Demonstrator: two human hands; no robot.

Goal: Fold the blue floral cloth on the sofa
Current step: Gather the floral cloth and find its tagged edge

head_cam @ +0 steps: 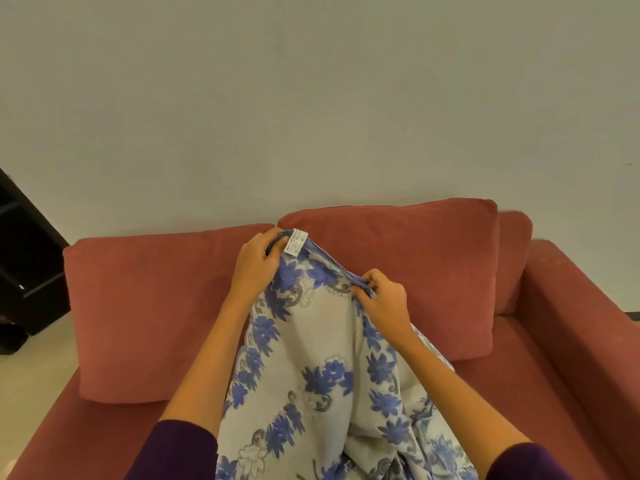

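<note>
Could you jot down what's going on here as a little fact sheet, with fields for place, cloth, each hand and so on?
place: red sofa against a plain wall
cloth: blue floral cloth, held up, draping down
label: white tag at the top edge
left hand: gripping the edge by the tag
right hand: pinching the same edge, lower
fold progress: no finished fold visible

There is a single view, taken from a wide-angle camera worn on the person's head. It faces forward and a little down, square onto the back cushions of a brick-red fabric sofa (145, 306), with a plain pale wall (311, 98) filling the upper half of the picture. It sits close: both forearms enter from the bottom edge and reach out to mid-frame. The wide lens bends straight lines near the edges. A dark shelf unit (24, 271) shows at the left margin.
</note>
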